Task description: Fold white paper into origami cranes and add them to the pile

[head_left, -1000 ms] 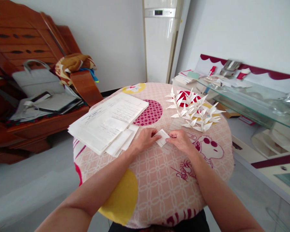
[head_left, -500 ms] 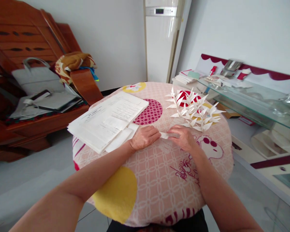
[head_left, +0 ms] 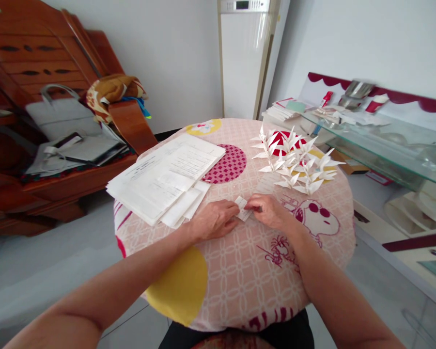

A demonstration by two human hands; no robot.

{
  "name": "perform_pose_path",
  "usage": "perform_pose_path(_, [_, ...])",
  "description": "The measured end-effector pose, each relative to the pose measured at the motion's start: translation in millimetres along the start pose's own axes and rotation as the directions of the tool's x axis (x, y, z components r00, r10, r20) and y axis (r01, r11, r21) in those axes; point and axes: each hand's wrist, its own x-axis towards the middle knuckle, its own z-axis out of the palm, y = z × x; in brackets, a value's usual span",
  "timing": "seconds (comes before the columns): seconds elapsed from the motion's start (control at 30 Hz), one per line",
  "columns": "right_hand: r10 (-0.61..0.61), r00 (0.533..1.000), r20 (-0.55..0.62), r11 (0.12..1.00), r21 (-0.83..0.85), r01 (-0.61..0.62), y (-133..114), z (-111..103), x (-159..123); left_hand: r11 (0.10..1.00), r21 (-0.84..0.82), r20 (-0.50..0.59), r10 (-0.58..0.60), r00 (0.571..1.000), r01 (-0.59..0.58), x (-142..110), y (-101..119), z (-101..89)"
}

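A small folded piece of white paper (head_left: 242, 214) lies at the middle of the round table, between my two hands. My left hand (head_left: 216, 219) rests on the cloth with its fingers curled together at the paper's left edge. From the other side my right hand (head_left: 268, 209) pinches the paper's right part between thumb and fingers. Just beyond my hands, to the right, stand several folded white paper cranes (head_left: 298, 162) in a cluster. A stack of printed sheets (head_left: 163, 177) lies to the left, with smaller cut papers (head_left: 189, 203) near my left forearm.
A patterned pink cloth (head_left: 232, 271) covers the table. On the right is a glass shelf (head_left: 388, 150) holding metal and plastic items. A wooden bench (head_left: 32, 53) with a grey bag (head_left: 60, 121) stands at the left. Behind the table is a tall white cabinet unit (head_left: 241, 63).
The paper was a narrow strip held at both ends; now it lies flatter, showing a small diamond-like shape. My hands have shifted slightly, and the camera view has moved a little.
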Motion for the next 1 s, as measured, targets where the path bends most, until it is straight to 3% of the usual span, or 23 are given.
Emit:
perform_pose_path(0.43, [0.044, 0.993, 0.114, 0.998, 0.029, -0.048, -2.9, -5.2, -2.4, 0.984, -0.119, -0.084, -0.143, 0.986, 0.133, 2.2, 10.3, 12.2])
perform_pose_path(0.57, [0.043, 0.995, 0.088, 0.996, 0.068, -0.049, -0.5, -2.2, -1.7, 0.943, -0.217, -0.114, -0.281, 0.953, 0.252, 3.9, 16.0, 15.2])
perform_pose_path(0.73, [0.06, 0.998, 0.018, 0.998, -0.016, -0.059, -4.1, 4.4, 1.7, 0.854, -0.363, -0.137, -0.445, 0.885, 0.373, 6.4, 20.5, 17.6])
perform_pose_path(0.83, [0.073, 0.997, -0.025, 0.996, -0.052, -0.074, -5.3, 10.1, 3.8, 0.834, -0.404, -0.138, -0.462, 0.876, 0.376, 4.4, 19.4, 16.5])
perform_pose_path(1.0, [0.077, 0.996, -0.037, 0.991, -0.105, -0.08, -5.8, 15.7, 5.2, 0.847, -0.419, -0.142, -0.418, 0.897, 0.328, -4.6, 12.7, 10.2])
